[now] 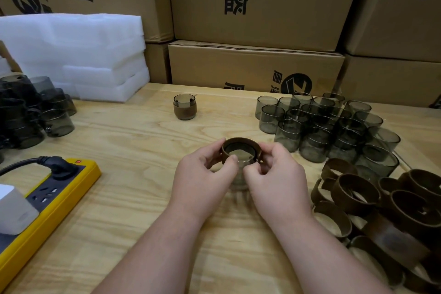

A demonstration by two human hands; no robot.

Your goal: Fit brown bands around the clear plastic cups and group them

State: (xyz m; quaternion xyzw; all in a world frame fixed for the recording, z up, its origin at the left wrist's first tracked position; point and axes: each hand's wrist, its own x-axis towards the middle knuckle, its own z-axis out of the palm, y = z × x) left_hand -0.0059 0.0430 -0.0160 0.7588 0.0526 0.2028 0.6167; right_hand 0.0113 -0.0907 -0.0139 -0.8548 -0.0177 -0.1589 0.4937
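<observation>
Both hands' grip on banded cup [241, 154], spare cups [329, 126] and bands [381, 207] rightward.

- Bare wooden table [133, 141] lies open ahead of my hands, up to one banded cup [185, 106] standing alone.
- To my right, clustered unbanded cups [329, 124] and a heap of brown bands [381, 210] block the way.
- To my left, a yellow power strip [47, 200], dark stacked cups [26, 110] and white foam sheets [78, 55].
- Cardboard boxes [255, 64] wall off the back.

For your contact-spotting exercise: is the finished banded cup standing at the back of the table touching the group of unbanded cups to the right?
Apart. The head view shows bare wooden table between the banded cup and the unbanded cups.
</observation>
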